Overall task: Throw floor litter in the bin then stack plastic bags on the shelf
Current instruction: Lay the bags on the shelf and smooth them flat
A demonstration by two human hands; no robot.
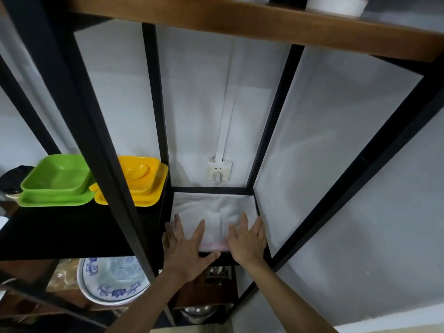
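A flat stack of white plastic bags (216, 210) lies on a small shelf inside a black metal frame (211, 189); a pink edge shows at the stack's front. My left hand (186, 246) rests palm down on the stack's front left, fingers spread. My right hand (247, 239) presses flat on its front right part, fingers also apart. Neither hand grips anything. No bin or floor litter is in view.
Green dishes (56, 181) and yellow dishes (137, 181) sit on a black shelf to the left. A blue-patterned plate (108, 282) and metal ware lie on lower shelves. A wall socket (219, 169) is behind the bags, and a wooden shelf (240, 25) runs overhead.
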